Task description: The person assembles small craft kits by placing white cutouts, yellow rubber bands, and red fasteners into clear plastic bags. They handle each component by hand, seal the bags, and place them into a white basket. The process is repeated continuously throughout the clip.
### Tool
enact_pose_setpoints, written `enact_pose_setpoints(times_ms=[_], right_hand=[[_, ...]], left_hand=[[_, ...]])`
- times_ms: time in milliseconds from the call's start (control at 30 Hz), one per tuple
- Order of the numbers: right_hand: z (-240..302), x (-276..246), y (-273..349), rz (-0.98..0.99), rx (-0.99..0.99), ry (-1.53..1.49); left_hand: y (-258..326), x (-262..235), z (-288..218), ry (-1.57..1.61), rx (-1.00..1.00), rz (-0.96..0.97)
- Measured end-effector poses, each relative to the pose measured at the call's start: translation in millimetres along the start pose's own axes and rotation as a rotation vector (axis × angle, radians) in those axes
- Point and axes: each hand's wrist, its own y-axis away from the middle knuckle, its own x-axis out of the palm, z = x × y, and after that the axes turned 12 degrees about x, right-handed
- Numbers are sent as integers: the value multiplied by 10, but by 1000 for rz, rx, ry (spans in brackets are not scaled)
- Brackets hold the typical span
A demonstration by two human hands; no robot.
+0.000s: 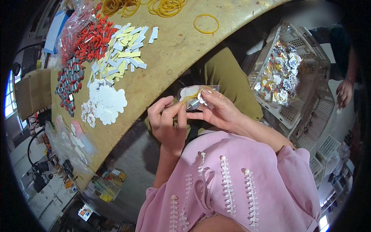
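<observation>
In front of my lap, both hands hold a small clear plastic bag (187,92). Inside or against it show a white card shape, a yellow rubber band (188,97) and a small silvery part (193,103). My right hand (224,110) is closed on the bag's right side, thumb on top. The fingertips of my left hand (168,121) pinch its left edge by the band. On the table to the left lie a pile of white cloud-shaped cards (107,101), smaller printed cutouts (88,112) and small silver motors with red ends (69,83).
The wooden table (166,50) curves along my left. It bears white and yellow strips (125,48), red-tipped parts (87,42), rubber bands (166,7) and a plastic bag of cards (73,143). At right, a crate (266,104) holds filled bags; another person's hand (344,92) hangs beyond.
</observation>
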Motion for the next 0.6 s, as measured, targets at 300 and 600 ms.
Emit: enact_pose_setpoints(times_ms=[300, 600], right_hand=[[68, 6, 31, -32, 6, 32], [278, -22, -11, -98, 148, 121]], left_hand=[[47, -4, 161, 20, 72, 55], [-51, -62, 45, 150, -240, 85]])
